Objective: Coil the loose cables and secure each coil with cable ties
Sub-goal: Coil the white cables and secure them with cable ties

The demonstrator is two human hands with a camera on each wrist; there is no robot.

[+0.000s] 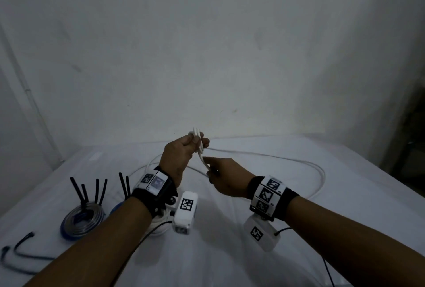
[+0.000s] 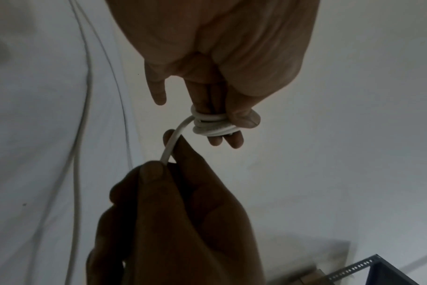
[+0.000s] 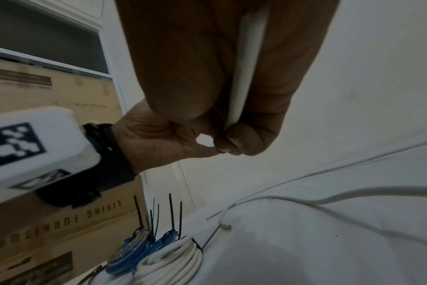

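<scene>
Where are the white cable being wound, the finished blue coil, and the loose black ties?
white cable [image 2: 208,123], left wrist view, turns wound round the fingers.
blue coil [image 1: 81,220], head view, its ring.
black ties [image 1: 21,244], head view, one strip's bend.

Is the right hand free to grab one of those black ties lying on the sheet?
Probably not yet: the right hand is pinching the white cable, and the loose black ties lie far over past the left arm.
</scene>
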